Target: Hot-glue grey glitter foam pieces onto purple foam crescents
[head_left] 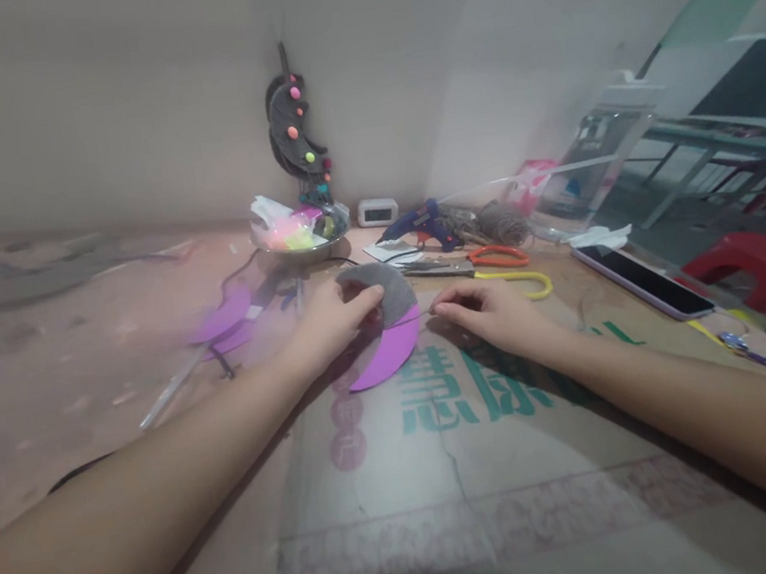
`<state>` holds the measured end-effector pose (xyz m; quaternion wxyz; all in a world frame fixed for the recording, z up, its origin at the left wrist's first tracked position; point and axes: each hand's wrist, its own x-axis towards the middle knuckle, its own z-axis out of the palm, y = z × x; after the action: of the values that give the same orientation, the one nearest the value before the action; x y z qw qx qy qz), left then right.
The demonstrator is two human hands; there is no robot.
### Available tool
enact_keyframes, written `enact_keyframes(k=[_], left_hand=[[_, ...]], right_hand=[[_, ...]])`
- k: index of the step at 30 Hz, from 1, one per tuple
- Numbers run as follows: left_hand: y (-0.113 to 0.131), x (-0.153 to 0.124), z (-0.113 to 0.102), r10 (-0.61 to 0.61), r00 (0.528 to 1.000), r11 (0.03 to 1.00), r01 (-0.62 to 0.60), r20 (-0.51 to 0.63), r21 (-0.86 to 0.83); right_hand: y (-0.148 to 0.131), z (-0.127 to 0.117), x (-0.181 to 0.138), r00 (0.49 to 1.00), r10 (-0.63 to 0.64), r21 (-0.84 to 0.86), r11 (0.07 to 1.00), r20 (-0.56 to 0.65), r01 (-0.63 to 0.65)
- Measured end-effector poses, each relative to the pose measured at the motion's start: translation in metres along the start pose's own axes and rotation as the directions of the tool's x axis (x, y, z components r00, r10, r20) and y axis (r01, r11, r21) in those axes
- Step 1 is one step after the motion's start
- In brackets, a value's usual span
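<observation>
My left hand (337, 322) grips a crescent (389, 357), thumb on top. Its upper part is covered in grey yarn, while the lower tip shows bare purple. A strand of grey yarn (419, 315) runs from the crescent's right edge to my right hand (491, 311), which pinches it between thumb and fingertips. A loose stretch of the yarn seems to hang down over the printed cardboard (380, 508) below. My left fingers hide part of the crescent. Just behind my right hand lie scissors (494, 258) with one orange and one yellow handle.
Behind stand a bowl (296, 254) of colourful bits, a grey crescent ornament with pompoms (288, 133) and a small white clock (378, 212). A blue glue gun (423, 221) lies beside a yarn ball (503, 223). At right rests a phone (641, 280); purple pieces (226, 318) lie left.
</observation>
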<state>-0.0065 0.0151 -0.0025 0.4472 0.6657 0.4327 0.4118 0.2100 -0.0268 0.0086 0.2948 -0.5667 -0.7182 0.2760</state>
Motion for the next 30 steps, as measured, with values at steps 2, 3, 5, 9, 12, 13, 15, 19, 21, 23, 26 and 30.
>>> enact_keyframes(k=[2, 3, 5, 9, 12, 13, 15, 19, 21, 23, 26, 30], left_hand=[[0.0009, -0.0008, 0.0001, -0.004, 1.0, 1.0, 0.004, 0.016, 0.019], [0.001, -0.0011, 0.0003, -0.004, 1.0, 1.0, 0.003, 0.021, 0.021], [0.0009, -0.0015, 0.0008, 0.006, 0.999, 0.999, -0.007, 0.031, 0.031], [0.0015, -0.0021, 0.0012, 0.028, 0.999, 0.996, -0.031, 0.047, 0.079], [0.0037, -0.0027, 0.0012, 0.027, 0.998, 0.994, -0.033, 0.055, 0.101], [0.0044, -0.0029, 0.0013, 0.025, 0.998, 0.994, -0.031, 0.06, 0.107], [0.0052, -0.0032, 0.0015, 0.017, 0.998, 0.993, -0.025, 0.068, 0.115], [0.0051, -0.0031, 0.0017, 0.033, 0.996, 0.993, -0.043, 0.085, 0.113], [0.0055, -0.0033, 0.0016, 0.045, 0.995, 0.992, -0.055, 0.089, 0.113], [0.0063, -0.0037, 0.0017, 0.044, 0.995, 0.993, -0.053, 0.088, 0.106], [0.0067, -0.0042, 0.0019, 0.04, 0.995, 0.995, -0.047, 0.088, 0.084], [0.004, -0.0031, 0.0016, 0.055, 0.994, 0.995, -0.062, 0.099, 0.073]], right_hand=[[-0.0006, -0.0007, 0.0001, 1.0, 0.027, 0.025, 0.999, -0.004, -0.027], [-0.001, -0.001, 0.0002, 0.999, 0.035, 0.028, 0.999, -0.013, -0.034], [-0.0012, -0.0011, 0.0006, 0.999, 0.04, 0.037, 0.999, -0.027, -0.039], [0.0016, -0.0004, 0.0018, 0.999, 0.005, 0.025, 1.0, -0.048, -0.003], [0.0035, 0.0, 0.0023, 0.998, -0.007, 0.015, 1.0, -0.055, 0.008], [0.0036, 0.0001, 0.0024, 0.998, -0.005, 0.018, 1.0, -0.055, 0.006], [0.003, 0.0003, 0.0023, 0.998, -0.003, 0.02, 1.0, -0.06, 0.004], [0.0015, 0.0008, 0.0019, 0.996, -0.016, 0.011, 1.0, -0.084, 0.017], [0.0011, 0.0008, 0.0017, 0.995, -0.021, 0.008, 1.0, -0.097, 0.022], [0.0009, 0.0006, 0.0018, 0.994, -0.025, 0.003, 1.0, -0.108, 0.025], [0.001, -0.0001, 0.002, 0.993, -0.03, -0.003, 1.0, -0.113, 0.03], [0.0017, -0.0001, 0.0018, 0.99, -0.044, -0.02, 0.999, -0.135, 0.042]])
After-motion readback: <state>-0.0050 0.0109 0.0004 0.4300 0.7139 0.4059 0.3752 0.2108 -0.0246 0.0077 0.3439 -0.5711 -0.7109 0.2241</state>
